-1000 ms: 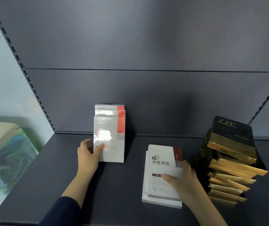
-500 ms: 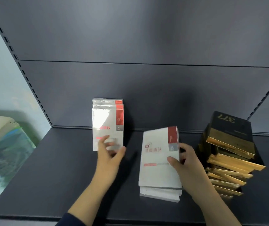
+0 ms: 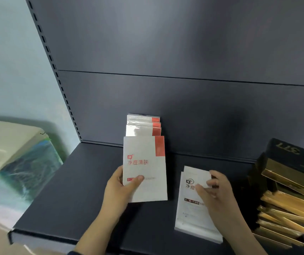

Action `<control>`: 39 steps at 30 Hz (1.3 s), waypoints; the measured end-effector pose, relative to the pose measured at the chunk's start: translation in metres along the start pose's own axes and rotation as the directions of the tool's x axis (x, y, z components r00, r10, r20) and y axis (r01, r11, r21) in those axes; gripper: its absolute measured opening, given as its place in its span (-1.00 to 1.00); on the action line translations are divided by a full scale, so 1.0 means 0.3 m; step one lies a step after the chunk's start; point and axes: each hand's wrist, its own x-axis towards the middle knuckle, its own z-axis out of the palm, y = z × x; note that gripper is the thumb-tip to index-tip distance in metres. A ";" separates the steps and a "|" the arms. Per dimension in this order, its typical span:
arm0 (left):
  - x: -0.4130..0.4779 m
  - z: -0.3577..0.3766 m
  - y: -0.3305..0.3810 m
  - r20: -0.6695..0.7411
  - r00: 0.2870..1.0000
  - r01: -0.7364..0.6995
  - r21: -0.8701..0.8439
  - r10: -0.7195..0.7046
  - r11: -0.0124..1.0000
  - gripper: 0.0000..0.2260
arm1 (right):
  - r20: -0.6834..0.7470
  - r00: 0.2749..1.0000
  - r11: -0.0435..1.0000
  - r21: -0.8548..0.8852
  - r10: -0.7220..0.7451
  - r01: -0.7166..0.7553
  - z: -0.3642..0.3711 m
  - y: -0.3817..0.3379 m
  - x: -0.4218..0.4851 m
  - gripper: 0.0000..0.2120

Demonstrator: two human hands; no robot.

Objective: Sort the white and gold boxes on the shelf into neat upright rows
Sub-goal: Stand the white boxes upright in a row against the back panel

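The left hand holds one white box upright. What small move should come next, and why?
Probably set that white box down upright against the front of the standing white row. The left hand holds it just in front of that row, face forward, apparently above the shelf. The right hand rests on the flat white stack.

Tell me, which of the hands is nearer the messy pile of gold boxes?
Right. The right hand rests on the flat white boxes just beside the gold boxes; the left hand holds a white box farther left.
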 end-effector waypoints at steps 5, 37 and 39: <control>0.062 -0.059 -0.095 -0.023 1.000 0.015 0.153 -0.011 0.988 -0.73 | -0.107 0.989 0.983 -0.142 0.098 -0.112 -0.015 0.052 0.032 -0.41; 0.163 0.073 -0.056 -0.270 0.916 -0.174 0.398 0.296 0.901 -0.40 | -0.102 0.959 0.944 -0.172 0.266 -0.280 -0.032 0.148 -0.009 -0.16; 0.098 0.110 -0.037 -0.198 0.925 -0.246 0.337 0.323 0.909 -0.44 | -0.111 0.961 0.959 -0.100 0.255 -0.266 -0.043 0.147 -0.008 -0.21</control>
